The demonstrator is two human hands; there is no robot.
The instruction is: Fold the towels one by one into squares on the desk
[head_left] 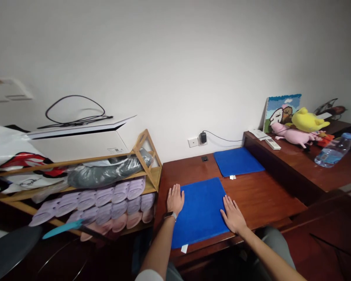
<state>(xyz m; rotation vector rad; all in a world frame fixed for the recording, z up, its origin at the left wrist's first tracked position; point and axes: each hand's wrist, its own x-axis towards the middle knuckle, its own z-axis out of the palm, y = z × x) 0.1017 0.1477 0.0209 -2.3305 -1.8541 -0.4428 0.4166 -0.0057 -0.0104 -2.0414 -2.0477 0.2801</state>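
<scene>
A blue cloth [200, 210] lies flat on the brown wooden desk [260, 195], close to its front edge. My left hand [175, 199] rests flat on the cloth's left edge, fingers stretched out, with a watch on the wrist. My right hand [233, 214] lies flat on the cloth's right edge, fingers spread. Neither hand holds anything. A second blue cloth [238, 160] lies farther back on the desk, near the wall.
A wooden rack [148, 156] with several rows of lilac and pink slippers [111, 201] stands left of the desk. On the raised ledge to the right are plush toys [300, 128], a remote control [272, 143] and a water bottle [333, 150]. A charger [203, 137] is plugged into the wall.
</scene>
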